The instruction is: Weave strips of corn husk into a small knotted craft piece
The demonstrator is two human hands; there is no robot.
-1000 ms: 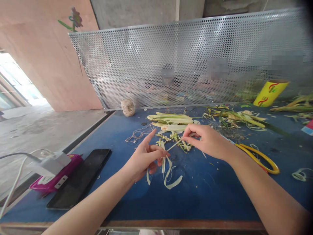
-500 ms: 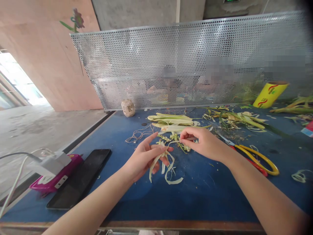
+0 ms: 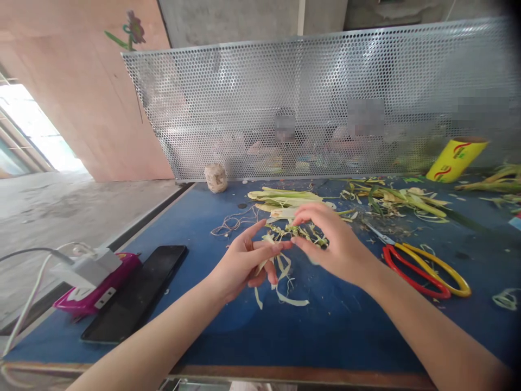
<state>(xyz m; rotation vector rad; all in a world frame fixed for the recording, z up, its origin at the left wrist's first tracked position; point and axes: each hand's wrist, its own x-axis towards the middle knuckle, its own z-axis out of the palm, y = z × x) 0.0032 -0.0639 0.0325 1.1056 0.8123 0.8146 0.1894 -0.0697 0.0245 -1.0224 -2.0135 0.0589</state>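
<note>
We are pinching strips (image 3: 295, 302) in our left hand (image 3: 246, 263), their ends dangling beneath; whether our right hand (image 3: 336, 244) is gripping any, we aren't seeing. By loosening that pinch, we'd be risking a slip.

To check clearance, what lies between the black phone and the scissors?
In the head view: the left hand, pale strips beside it, and the right hand, over the blue table.
</note>
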